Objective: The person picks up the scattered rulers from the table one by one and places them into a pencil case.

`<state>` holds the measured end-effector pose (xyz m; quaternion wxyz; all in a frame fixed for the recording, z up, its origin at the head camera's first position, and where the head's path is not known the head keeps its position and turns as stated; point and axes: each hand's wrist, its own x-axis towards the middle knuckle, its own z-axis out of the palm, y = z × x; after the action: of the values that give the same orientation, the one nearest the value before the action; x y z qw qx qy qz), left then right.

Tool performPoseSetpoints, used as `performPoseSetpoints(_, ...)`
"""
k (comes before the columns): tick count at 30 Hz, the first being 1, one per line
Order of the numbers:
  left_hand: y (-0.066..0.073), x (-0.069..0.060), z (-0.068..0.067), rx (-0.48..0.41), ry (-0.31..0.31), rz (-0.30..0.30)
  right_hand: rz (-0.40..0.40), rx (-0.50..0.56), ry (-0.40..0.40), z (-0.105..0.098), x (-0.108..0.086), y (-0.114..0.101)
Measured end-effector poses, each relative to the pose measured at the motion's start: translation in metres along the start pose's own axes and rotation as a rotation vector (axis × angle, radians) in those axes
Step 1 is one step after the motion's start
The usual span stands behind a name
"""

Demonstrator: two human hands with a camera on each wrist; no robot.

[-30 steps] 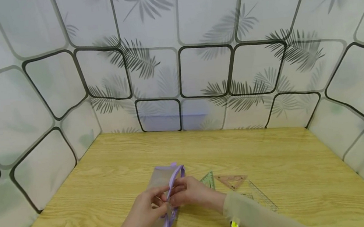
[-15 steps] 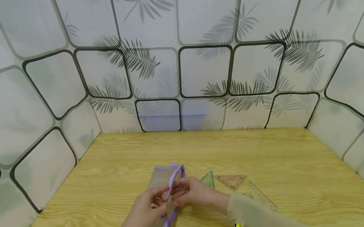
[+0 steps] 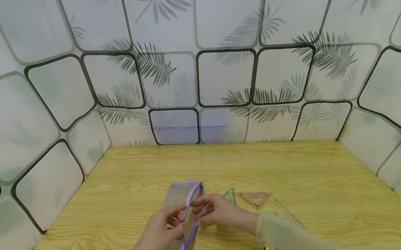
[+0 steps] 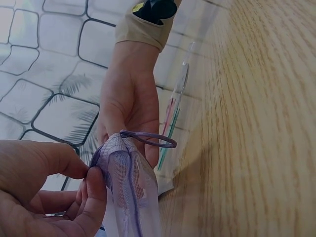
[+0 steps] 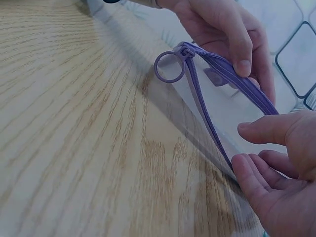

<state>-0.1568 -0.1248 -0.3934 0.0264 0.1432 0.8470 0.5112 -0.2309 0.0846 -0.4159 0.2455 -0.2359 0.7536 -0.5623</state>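
Observation:
A translucent mesh pencil case (image 3: pixel 175 195) with purple edging stands on the wooden table, its zip undone and its mouth facing right. My left hand (image 3: pixel 161 227) pinches the upper zip edge between thumb and fingers. At the mouth is my right hand (image 3: pixel 218 210), its thumb apart from its loosely bent fingers (image 5: pixel 254 180), with nothing seen between them. Those fingertips are beside the lower zip edge; whether they touch it I cannot tell. A purple ring pull (image 5: pixel 169 67) hangs from the zip's near end. Most of the case's inside is hidden.
Right of the case lie a green set square (image 3: pixel 230 195), partly behind my right hand, an orange set square (image 3: pixel 248 195) and a clear ruler (image 3: pixel 288 213). Patterned curtain walls (image 3: pixel 225 77) enclose the table (image 3: pixel 146 163) at the back and sides.
My right hand has drawn back to the right, out of the case's mouth, and its fingers have spread a little. My left hand and the case have stayed in place.

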Motion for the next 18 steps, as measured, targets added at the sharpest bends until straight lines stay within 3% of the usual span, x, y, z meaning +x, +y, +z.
performPoseSetpoints(18,0.001,0.0,0.0,-0.007,-0.011,0.01,-0.058,-0.067,-0.019,-0.012,-0.008,0.006)
